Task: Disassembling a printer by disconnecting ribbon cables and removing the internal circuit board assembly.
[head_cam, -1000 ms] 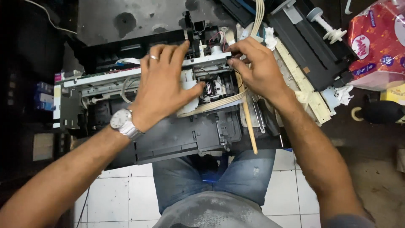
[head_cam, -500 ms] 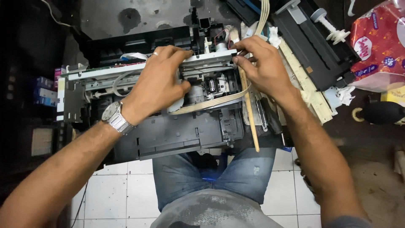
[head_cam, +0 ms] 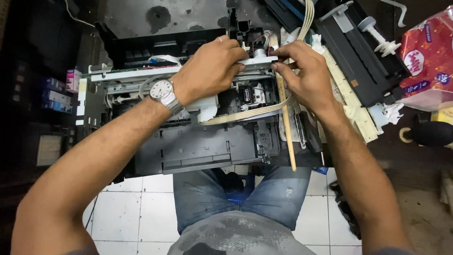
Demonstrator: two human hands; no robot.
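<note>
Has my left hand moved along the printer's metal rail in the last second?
Yes. The left hand has slid right along the metal rail, towards the right hand.

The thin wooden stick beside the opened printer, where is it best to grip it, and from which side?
Grip the wooden stick at its near lower end, coming from the person's side. That end juts free past the printer edge, while its upper end lies under the right hand and the flat cable.

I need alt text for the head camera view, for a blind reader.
Seen from above, a person's left hand and right hand grip a metal rail atop an opened printer. A red tissue pack lies at right.
</note>
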